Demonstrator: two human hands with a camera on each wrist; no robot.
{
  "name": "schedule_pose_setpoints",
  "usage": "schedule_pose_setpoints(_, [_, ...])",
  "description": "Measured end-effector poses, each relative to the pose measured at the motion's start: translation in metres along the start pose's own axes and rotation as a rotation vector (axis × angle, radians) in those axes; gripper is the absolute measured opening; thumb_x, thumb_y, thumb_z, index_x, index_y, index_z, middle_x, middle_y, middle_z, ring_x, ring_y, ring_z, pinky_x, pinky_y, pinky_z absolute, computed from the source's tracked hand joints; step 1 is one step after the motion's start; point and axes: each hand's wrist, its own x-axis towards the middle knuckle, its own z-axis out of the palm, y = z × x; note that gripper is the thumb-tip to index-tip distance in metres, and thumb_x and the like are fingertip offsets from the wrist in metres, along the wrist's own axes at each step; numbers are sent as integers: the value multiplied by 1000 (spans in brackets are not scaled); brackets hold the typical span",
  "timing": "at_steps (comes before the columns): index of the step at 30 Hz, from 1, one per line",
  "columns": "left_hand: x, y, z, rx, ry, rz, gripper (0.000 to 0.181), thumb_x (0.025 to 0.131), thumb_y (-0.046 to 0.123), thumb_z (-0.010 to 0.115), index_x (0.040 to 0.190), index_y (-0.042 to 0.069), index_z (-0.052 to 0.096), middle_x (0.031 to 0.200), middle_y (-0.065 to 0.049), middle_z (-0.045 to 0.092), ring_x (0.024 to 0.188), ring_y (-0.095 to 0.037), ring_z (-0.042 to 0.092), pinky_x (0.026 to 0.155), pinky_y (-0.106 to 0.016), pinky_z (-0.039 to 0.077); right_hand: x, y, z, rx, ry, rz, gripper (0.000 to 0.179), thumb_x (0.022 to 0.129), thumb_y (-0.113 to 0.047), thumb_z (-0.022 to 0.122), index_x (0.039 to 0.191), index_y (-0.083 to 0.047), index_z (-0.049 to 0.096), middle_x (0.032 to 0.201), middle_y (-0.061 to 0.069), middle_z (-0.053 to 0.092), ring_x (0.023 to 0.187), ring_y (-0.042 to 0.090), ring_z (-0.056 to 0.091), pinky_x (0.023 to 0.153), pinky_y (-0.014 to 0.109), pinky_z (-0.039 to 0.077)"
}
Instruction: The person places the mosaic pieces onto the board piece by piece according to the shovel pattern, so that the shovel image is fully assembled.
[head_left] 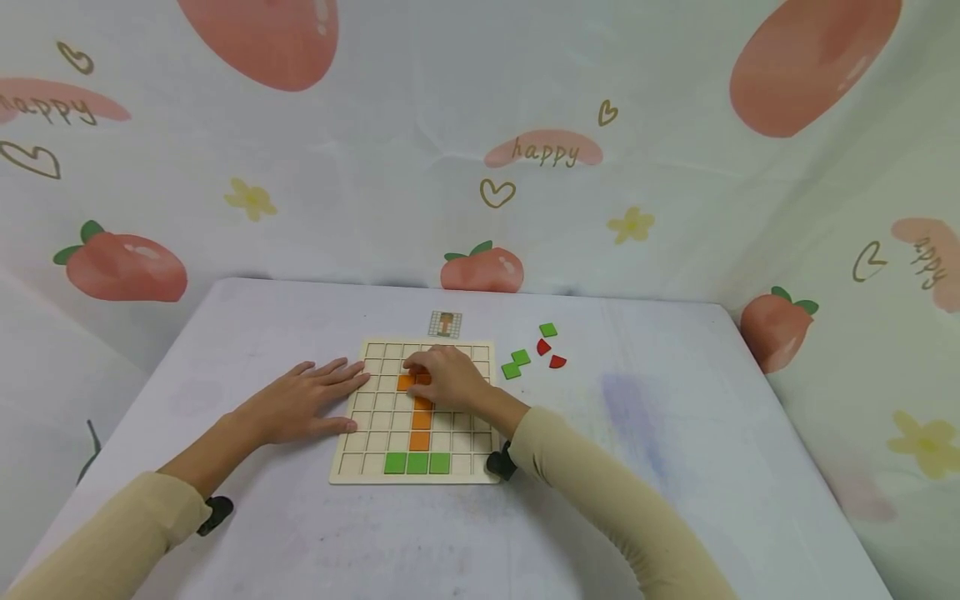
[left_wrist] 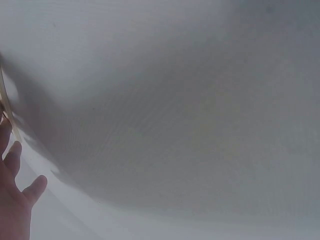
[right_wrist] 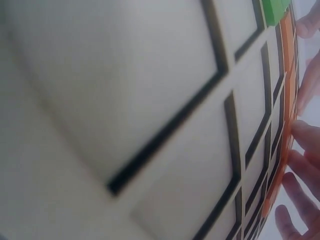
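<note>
A pale wooden grid board (head_left: 378,422) lies on the table. In the head view a column of orange square tiles (head_left: 421,440) runs down its middle, with another orange tile at the left of the column's upper part. Three green square tiles (head_left: 417,463) fill part of the nearest row. My right hand (head_left: 450,379) is over the upper grid, its fingertips down at the orange tiles, hiding some of them. Its fingers are spread along the orange row in the right wrist view. Flat on the table, my left hand (head_left: 311,402) has its fingertips at the board's left edge.
Beyond the board lies a small pattern card (head_left: 446,324). Right of the board are loose green tiles (head_left: 512,371) and two red quarter-round pieces (head_left: 557,362). A white cloth (head_left: 375,208) printed with fruit hangs behind the table (head_left: 675,400).
</note>
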Motion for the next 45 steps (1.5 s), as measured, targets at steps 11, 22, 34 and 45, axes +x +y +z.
schedule_pose_setpoints(11, [-1, 0, 2, 6, 18, 8, 79, 93, 65, 53, 152, 14, 43, 157, -7, 40, 143, -36, 37, 107, -64, 33, -2, 1, -8, 65, -26, -4, 36, 90, -26, 76, 121, -10, 70, 110, -2, 73, 101, 11, 65, 94, 28, 48])
schedule_pose_setpoints(22, [0, 0, 0, 10, -5, -7, 79, 93, 66, 52, 153, 16, 41, 158, -6, 38, 144, -35, 35, 108, -64, 32, -23, 34, -31, 159, 9, 70, 37, 90, -22, 75, 124, -8, 68, 110, 1, 74, 105, 17, 66, 100, 40, 46])
schedule_pose_setpoints(34, [-1, 1, 1, 5, 11, 8, 78, 94, 64, 53, 153, 14, 42, 157, -7, 39, 143, -35, 36, 107, -63, 34, -59, 79, -58, 129, 89, 142, 39, 89, -15, 75, 126, -6, 67, 112, 5, 73, 112, 23, 65, 101, 46, 46])
schedule_pose_setpoints(45, [-1, 0, 1, 4, 17, 15, 78, 94, 64, 53, 153, 14, 42, 157, -7, 39, 143, -35, 37, 107, -63, 34, -90, 120, -61, 120, 158, 193, 40, 86, -4, 75, 125, -2, 67, 114, 9, 72, 104, 27, 63, 95, 46, 48])
